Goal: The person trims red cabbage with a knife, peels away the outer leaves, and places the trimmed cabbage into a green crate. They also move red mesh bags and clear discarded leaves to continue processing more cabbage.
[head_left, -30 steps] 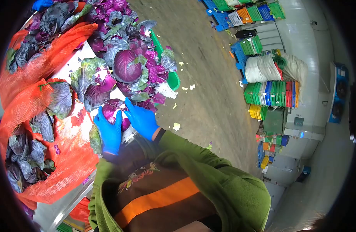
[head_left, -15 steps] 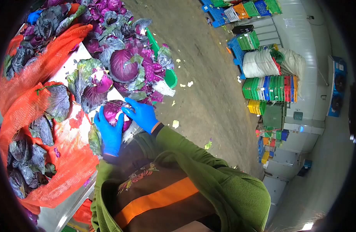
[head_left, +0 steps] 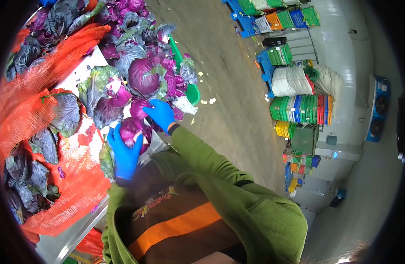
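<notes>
My left hand (head_left: 125, 152), in a blue glove, is wrapped round the near side of a red cabbage (head_left: 133, 131) over the table. Just beyond it my right hand (head_left: 160, 113), also gloved in blue, has its fingers on a purple leaf (head_left: 140, 108) at the cabbage's far side. A larger whole cabbage (head_left: 143, 75) lies farther up among loose purple leaves. Left of my hands rests a dark outer leaf (head_left: 107, 112) on the white surface.
Red mesh sacking (head_left: 79, 176) with dark leaves covers the table's left part. A green crate edge (head_left: 192, 94) shows beside the leaf pile. Stacked coloured crates (head_left: 299, 108) and white sacks (head_left: 292, 81) stand across the floor, right.
My right hand has moved slightly up and away from the cabbage's top, and a purple leaf now shows at its fingers. My left hand stays on the cabbage. The view has shifted slightly.
</notes>
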{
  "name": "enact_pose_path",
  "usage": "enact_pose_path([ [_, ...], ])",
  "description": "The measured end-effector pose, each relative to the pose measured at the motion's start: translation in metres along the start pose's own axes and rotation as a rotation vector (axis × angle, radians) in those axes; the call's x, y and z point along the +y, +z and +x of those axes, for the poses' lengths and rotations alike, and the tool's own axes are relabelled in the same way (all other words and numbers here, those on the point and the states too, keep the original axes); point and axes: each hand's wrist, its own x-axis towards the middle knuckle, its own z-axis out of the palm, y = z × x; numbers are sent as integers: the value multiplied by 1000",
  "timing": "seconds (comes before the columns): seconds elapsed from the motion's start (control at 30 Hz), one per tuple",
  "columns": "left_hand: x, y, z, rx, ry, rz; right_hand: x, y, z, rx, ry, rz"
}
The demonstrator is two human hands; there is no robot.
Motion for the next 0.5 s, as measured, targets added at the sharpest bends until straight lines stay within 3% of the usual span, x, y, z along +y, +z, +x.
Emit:
enact_pose_path([
  [0.07, -9, -6, -9, 2, -18, -41, 8, 9, 12, -71, 1, 93],
  [0.13, -28, -20, -22, -24, -107, -222, 6, 29, 14, 5, 57, 281],
  [0.2, -50, -29, -33, -47, -207, -303, 14, 43, 31, 2, -32, 242],
  [0.27, -51, -42, -38, -14, -398, -443, 7, 51, 46, -114, 246, 395],
  [0.33, -44, -45, -34, -11, -442, -412, -8, 55, 53, -85, 130, 295],
  [0.4, -15, -54, -11, 111, 86, 28, -15, 62, 60, -46, 191, 727],
  [0.43, -13, -60, -3, -78, 158, 18, -13, 65, 66, 51, 122, 550],
  [0.5, -18, -56, 3, -147, 163, 35, -25, 44, 46, 26, 92, 515],
])
